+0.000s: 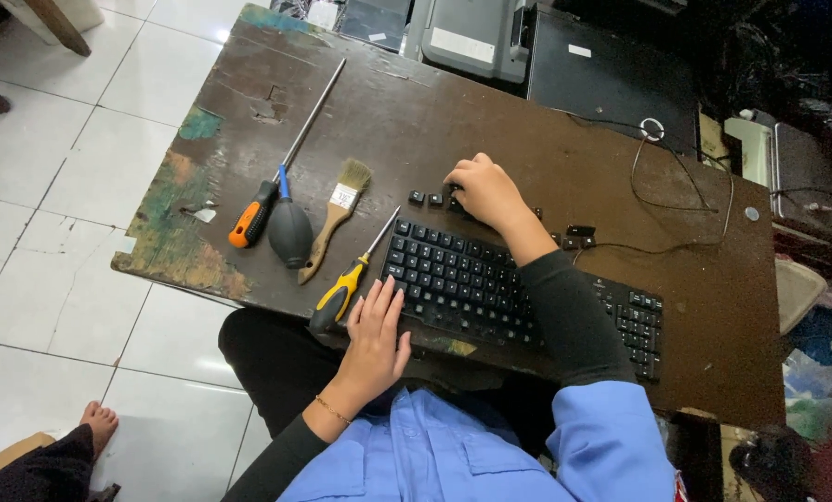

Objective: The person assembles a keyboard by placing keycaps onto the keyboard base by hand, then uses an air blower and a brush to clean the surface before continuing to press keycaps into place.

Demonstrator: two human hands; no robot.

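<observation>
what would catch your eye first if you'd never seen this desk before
The black keyboard on the worn brown table, with the left hand flat on its near-left corner and the right hand at loose black keycaps behind it. Left of it lie a yellow-handled screwdriver, a paintbrush, a dark air-blower bulb and a long orange-handled screwdriver.

Keyboard (490, 288) matt black plastic; table (490, 130) worn scratched wood, paint flaking; brush (334, 218) wooden handle
</observation>
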